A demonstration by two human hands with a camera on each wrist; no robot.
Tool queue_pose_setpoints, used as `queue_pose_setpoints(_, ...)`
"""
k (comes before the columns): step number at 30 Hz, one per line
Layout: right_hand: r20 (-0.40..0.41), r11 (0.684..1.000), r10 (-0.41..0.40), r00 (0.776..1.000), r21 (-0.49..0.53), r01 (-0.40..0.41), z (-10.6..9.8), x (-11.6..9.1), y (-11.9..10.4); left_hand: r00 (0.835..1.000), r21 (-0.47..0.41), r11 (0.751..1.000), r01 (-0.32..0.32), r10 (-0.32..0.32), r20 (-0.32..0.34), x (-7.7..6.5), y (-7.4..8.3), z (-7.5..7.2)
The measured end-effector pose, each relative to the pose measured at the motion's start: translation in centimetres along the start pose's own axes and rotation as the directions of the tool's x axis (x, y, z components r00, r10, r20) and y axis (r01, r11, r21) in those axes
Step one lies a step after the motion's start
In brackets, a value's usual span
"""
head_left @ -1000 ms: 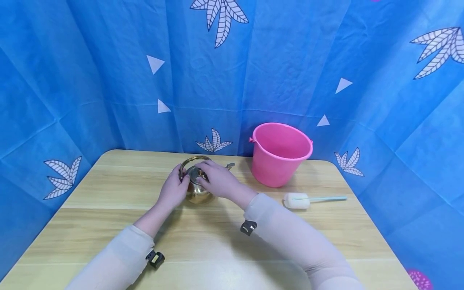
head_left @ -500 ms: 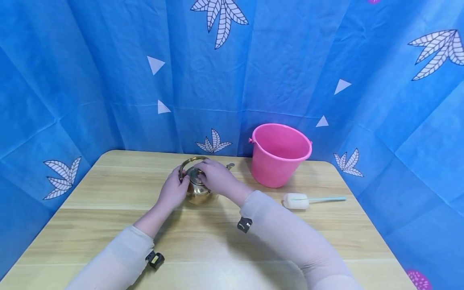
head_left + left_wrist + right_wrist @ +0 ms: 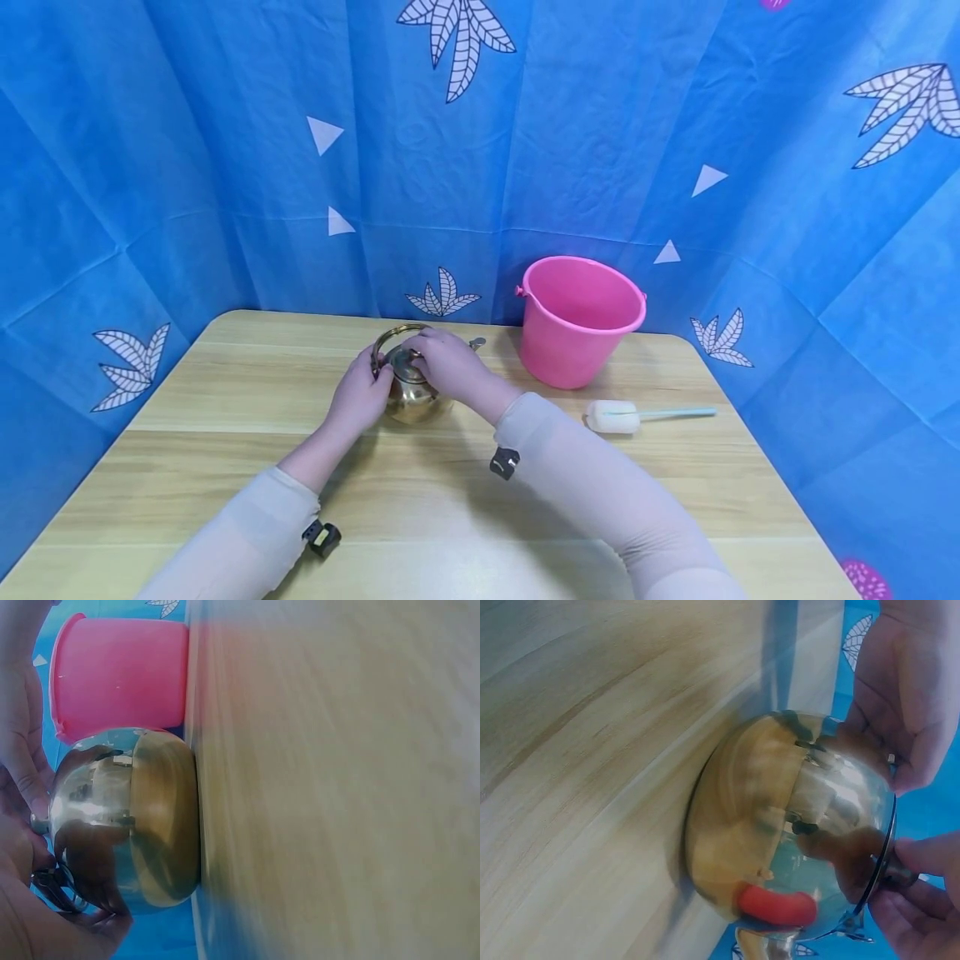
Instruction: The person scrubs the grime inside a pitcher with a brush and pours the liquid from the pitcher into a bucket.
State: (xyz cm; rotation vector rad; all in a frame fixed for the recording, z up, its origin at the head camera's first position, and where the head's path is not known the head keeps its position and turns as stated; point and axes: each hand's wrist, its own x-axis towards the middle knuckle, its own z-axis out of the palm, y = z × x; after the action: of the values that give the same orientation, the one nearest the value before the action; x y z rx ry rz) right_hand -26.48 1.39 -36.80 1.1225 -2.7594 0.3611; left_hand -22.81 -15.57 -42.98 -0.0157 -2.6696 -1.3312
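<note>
A shiny brass-coloured kettle (image 3: pixel 416 407) stands upright on the wooden table, left of centre in the head view. My left hand (image 3: pixel 362 390) grips the base of its hoop handle (image 3: pixel 388 333) on the left side. From the other side my right hand (image 3: pixel 450 364) reaches over the lid (image 3: pixel 403 367). The right wrist view has that hand's thumb and fingers pinching the lid knob (image 3: pixel 898 874), with the lid seated at the kettle's mouth. Behind my right hand the spout (image 3: pixel 477 342) points right. Much of the handle's right side is hidden by this hand.
A pink bucket (image 3: pixel 555 358) stands at the back right of the kettle. In front of it lies a sponge brush (image 3: pixel 615 417) with a white head and a light blue stick. Blue patterned curtain (image 3: pixel 585 150) surrounds the table's back and sides.
My right hand and forearm have shifted slightly left, and more of the lid shows beside the fingers. The left hand keeps its grip; kettle, bucket and brush stay put.
</note>
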Motion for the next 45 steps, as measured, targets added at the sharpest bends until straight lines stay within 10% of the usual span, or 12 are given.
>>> queue_pose_setpoints(45,-0.028,0.997,0.002,1.0,0.077,0.001,-0.09,-0.11,0.37,0.999,0.06,0.998,0.033,-0.034,0.013,-0.24,0.27,0.11)
